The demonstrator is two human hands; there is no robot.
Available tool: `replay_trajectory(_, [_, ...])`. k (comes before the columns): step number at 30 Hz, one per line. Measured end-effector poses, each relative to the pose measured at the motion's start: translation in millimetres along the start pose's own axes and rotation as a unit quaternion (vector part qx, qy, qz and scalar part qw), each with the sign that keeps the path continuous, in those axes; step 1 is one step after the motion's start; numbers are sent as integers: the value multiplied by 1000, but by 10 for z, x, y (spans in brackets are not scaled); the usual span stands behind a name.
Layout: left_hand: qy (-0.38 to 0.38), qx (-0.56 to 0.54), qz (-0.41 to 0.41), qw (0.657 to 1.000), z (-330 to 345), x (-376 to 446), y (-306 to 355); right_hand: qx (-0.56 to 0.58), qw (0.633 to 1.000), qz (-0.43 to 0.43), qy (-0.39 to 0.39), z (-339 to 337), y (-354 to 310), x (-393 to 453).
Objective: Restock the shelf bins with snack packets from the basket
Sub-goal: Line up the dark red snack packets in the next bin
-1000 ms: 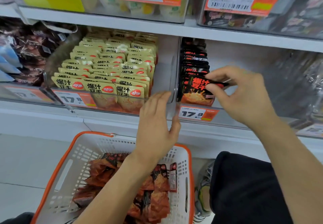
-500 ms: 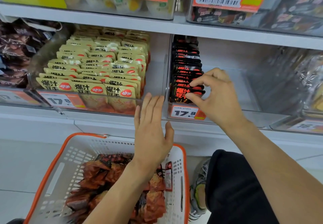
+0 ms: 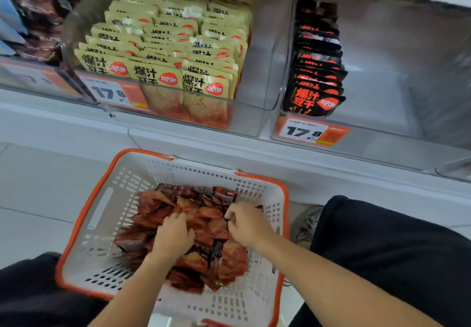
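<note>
Both forearms reaching down, left hand (image 3: 173, 235) and right hand (image 3: 247, 223) palm-down, fingers curled.

You have one view only, from the camera on your head, so no second view shares the scene. It looks forward and steeply down. Nearest, at the bottom, are your forearms and both knees; the basket (image 3: 84, 227) sits close below you, in the middle. Farther off, the shelf bins (image 3: 254, 112) fill the top. The wide lens bends the edges, so the far-left bin is probably too blurred to read.
</note>
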State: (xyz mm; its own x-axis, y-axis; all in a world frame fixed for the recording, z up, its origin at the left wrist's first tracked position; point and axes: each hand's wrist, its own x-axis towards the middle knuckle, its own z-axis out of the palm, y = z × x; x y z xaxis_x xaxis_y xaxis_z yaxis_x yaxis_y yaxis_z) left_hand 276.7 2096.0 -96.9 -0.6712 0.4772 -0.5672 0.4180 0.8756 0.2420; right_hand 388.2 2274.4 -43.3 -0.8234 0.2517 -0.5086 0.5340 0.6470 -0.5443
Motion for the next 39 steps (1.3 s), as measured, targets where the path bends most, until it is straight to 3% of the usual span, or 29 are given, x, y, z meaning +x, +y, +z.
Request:
replay_trajectory(3, [-85, 24, -24, 996, 364, -61, -299, 78, 992, 92, -33, 523, 73, 113])
replay_trajectory(6, [-107, 28, -36, 993, 611, -112, -428, 161, 970, 179, -44, 1043, 120, 150])
replay_trajectory(12, [-123, 86, -15, 989, 679, -175, -330, 101, 968, 220, -65, 1663, 140, 80])
replay_trajectory(17, [-126, 64, -17, 990, 728, -181, -407, 153, 943, 286, -72, 1671, 40, 177])
replay_trajectory(23, [-96, -3, -51, 994, 657, -149, -408, 291, 863, 337, -237, 1396, 53, 169])
replay_trajectory(25, [-85, -53, -55, 993, 597, -121, -399, 297, 852, 318, -291, 1193, 52, 138])
replay_trajectory(28, [-118, -212, -81, 967, 375, -96, -329, 245, 874, 256, -332, 761, 49, 114])
replay_trajectory(31, [-128, -414, -94, 896, 105, -122, -164, 173, 918, 219, -280, 308, 63, 101])
replay_trajectory(36, [45, -483, 70, 872, -543, -304, 384, 87, 956, 158, -229, -596, -104, -43])
replay_trajectory(39, [84, -496, 166, 848, -978, -451, 750, 42, 989, 29, -142, -1211, -225, -269])
